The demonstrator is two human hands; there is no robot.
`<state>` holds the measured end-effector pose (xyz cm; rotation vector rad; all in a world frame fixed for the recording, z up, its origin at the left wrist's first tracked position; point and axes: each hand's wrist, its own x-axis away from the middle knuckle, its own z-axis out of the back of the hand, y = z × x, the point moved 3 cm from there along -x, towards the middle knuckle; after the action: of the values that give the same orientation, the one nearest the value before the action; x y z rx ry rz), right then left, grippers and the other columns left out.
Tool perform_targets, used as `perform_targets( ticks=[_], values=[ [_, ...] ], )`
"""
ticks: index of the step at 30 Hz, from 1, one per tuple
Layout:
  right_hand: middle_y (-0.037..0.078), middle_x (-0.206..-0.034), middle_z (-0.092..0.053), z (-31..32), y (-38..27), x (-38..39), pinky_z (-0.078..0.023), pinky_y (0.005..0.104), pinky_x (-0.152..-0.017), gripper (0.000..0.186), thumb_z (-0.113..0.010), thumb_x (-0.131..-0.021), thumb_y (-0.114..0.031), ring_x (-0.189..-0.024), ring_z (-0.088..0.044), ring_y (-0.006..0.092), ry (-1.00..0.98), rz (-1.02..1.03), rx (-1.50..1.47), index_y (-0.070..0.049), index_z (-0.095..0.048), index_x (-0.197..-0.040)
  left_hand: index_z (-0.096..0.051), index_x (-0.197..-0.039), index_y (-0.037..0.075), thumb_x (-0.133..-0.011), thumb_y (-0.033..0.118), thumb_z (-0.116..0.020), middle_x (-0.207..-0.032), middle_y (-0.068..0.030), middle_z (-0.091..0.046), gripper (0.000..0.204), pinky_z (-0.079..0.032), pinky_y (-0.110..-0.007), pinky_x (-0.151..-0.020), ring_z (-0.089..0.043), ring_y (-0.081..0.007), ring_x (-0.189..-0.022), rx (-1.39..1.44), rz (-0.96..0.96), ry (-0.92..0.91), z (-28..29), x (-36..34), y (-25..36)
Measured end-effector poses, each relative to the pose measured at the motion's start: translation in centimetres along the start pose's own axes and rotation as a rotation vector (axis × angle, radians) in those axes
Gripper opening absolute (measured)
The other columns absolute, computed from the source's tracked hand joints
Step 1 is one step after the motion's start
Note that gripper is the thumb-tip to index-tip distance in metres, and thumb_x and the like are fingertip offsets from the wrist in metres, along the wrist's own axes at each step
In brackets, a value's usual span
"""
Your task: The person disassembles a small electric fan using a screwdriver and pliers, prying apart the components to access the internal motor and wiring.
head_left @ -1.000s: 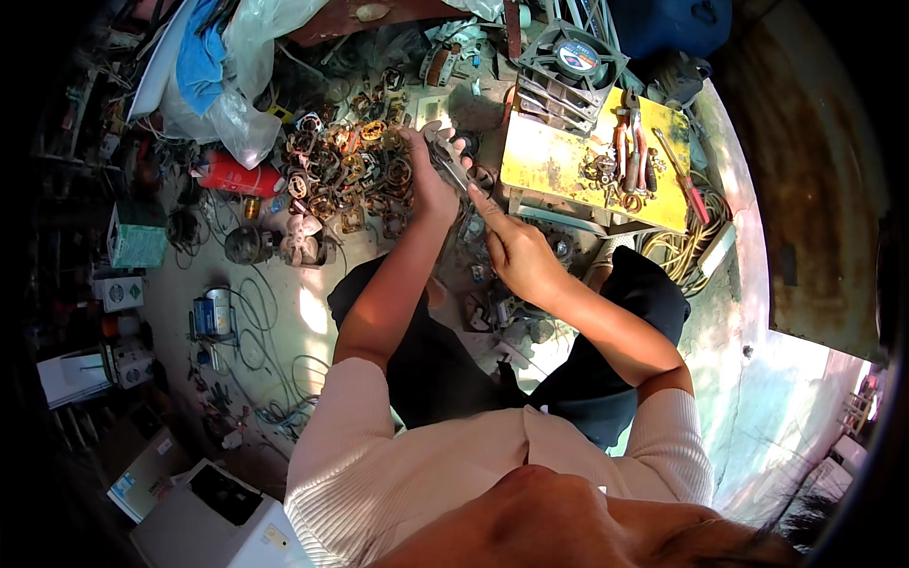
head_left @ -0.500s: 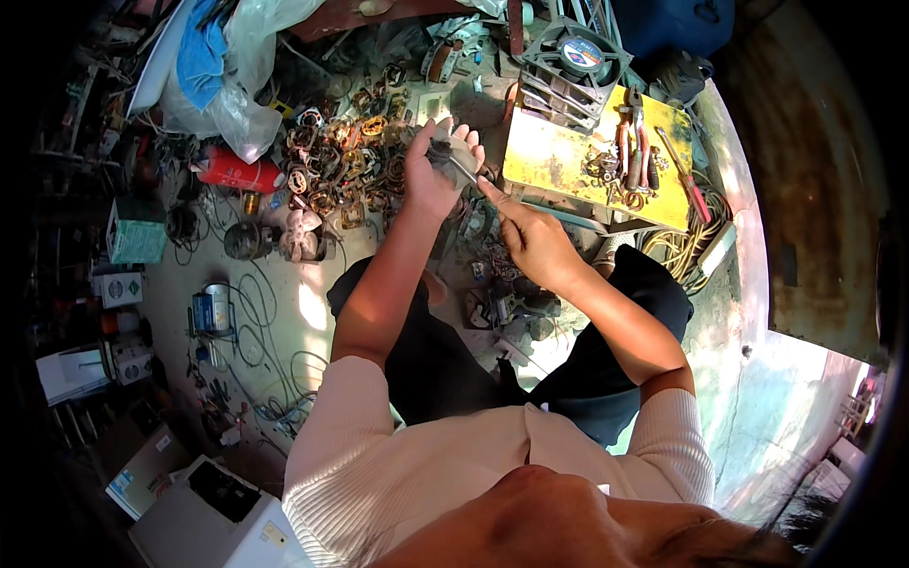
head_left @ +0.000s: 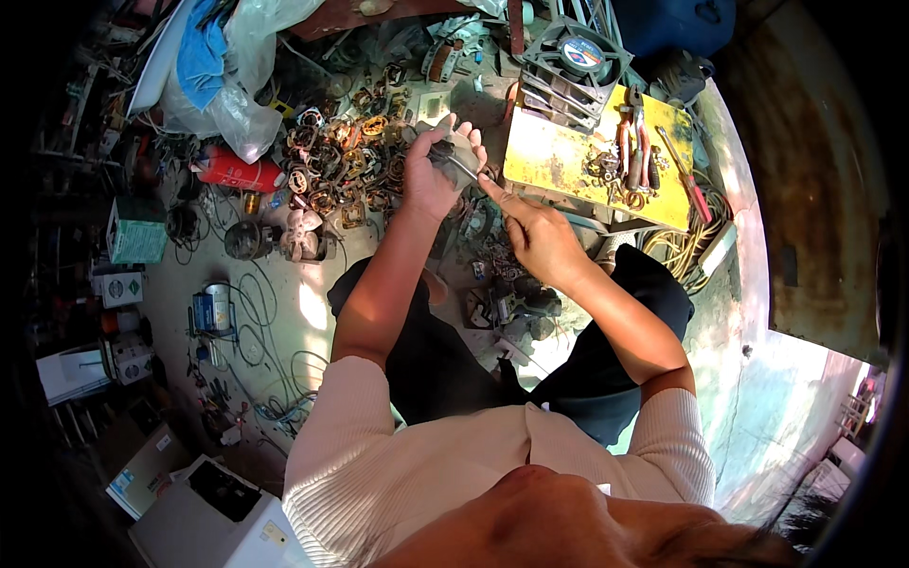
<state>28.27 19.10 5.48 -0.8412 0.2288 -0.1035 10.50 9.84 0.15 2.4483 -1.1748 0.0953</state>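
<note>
My left hand (head_left: 431,187) is raised palm up in front of me, its fingers curled round a small grey part with a dark middle (head_left: 441,150). From the right, my right hand (head_left: 544,244) grips a screwdriver-like tool, with its index finger stretched along it. The thin metal shaft (head_left: 461,168) reaches to the part in my left palm. The tool's handle is hidden in my fist, and its exact kind cannot be made out. Just right of my hands is a yellow board (head_left: 544,151), bearing pliers (head_left: 636,142), small metal pieces (head_left: 606,170) and a red-handled screwdriver (head_left: 698,201).
A square metal fan (head_left: 576,71) stands at the board's far end. Many copper-wound motor parts (head_left: 346,156) cover the floor at the far left, beside a red cylinder (head_left: 241,172). Coiled cable (head_left: 691,251) lies right of the board. Loose wires (head_left: 256,327) trail on the left floor.
The grey part has tilted a little in my left hand. My right hand and the tool have shifted very slightly; both hands keep their hold.
</note>
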Motion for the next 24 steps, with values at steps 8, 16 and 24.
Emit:
perform_targets(
  ticks=[8, 16, 24],
  values=[
    [0.021, -0.090, -0.063, 0.5, -0.5, -0.3, -0.050, 0.0492, -0.081, 0.063, -0.051, -0.089, 0.002, -0.089, -0.063, 0.0405, -0.047, -0.035, -0.099, -0.020, -0.048, -0.147, -0.054, -0.122, 0.010, -0.093, 0.017, -0.057, -0.110, -0.0101, -0.062, 0.030, -0.054, -0.043, -0.084, -0.062, -0.0263, -0.099, -0.061, -0.078, 0.010, 0.0, 0.1, 0.0],
    [0.020, -0.083, -0.061, -0.1, -0.4, -0.3, -0.052, 0.0478, -0.078, 0.065, -0.051, -0.088, 0.002, -0.079, -0.063, 0.0399, -0.039, 0.009, -0.025, -0.021, -0.046, -0.149, -0.054, -0.120, 0.012, -0.091, 0.020, -0.057, -0.106, -0.0049, -0.061, 0.030, -0.054, -0.037, -0.076, -0.062, -0.0195, -0.092, -0.183, -0.209, 0.107, -0.1, 0.4, -0.1],
    [0.019, -0.079, -0.058, -1.0, 0.3, -0.5, -0.051, 0.0400, -0.071, 0.070, -0.051, -0.089, 0.006, -0.071, -0.058, 0.0327, -0.191, -0.157, -0.385, -0.020, -0.041, -0.153, -0.055, -0.118, 0.007, -0.091, 0.023, -0.050, -0.102, -0.0071, -0.060, 0.032, -0.052, -0.035, -0.070, -0.060, -0.0193, -0.088, -0.308, -0.371, 0.210, -0.3, 0.4, -0.7]
  ],
)
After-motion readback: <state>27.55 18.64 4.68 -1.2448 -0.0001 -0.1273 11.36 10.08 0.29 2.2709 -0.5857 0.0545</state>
